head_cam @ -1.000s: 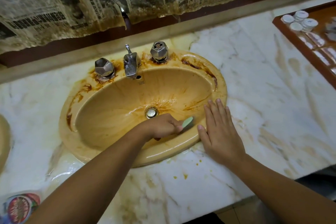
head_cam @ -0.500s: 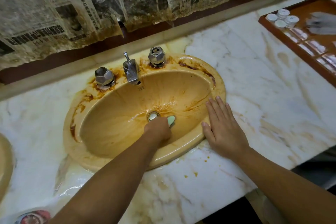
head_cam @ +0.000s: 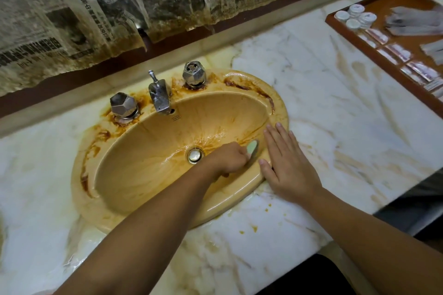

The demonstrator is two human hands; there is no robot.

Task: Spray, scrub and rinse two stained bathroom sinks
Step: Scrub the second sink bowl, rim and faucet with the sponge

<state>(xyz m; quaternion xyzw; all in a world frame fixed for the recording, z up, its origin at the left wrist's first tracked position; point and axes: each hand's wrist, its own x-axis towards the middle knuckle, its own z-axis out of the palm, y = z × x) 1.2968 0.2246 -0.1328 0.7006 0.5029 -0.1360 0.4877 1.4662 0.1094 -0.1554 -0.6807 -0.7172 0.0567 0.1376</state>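
Scrubbing stage, centre frame: left hand (head_cam: 230, 158) grips green scrubber (head_cam: 253, 148) inside sink (head_cam: 80, 175); right hand (head_cam: 290, 170) lies flat on its rim. Upper-rim stains (head_cam: 262, 95) uncleaned; rinsing judged outstanding.

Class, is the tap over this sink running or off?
Off. No stream falls from the tap into the sink, though the surface by the drain glistens wet.

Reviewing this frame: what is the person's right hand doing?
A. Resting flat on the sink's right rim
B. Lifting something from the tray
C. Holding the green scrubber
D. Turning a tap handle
A: the right hand lies flat, fingers straight, on the right rim of the sink, while the left hand grips the green scrubber inside the basin.
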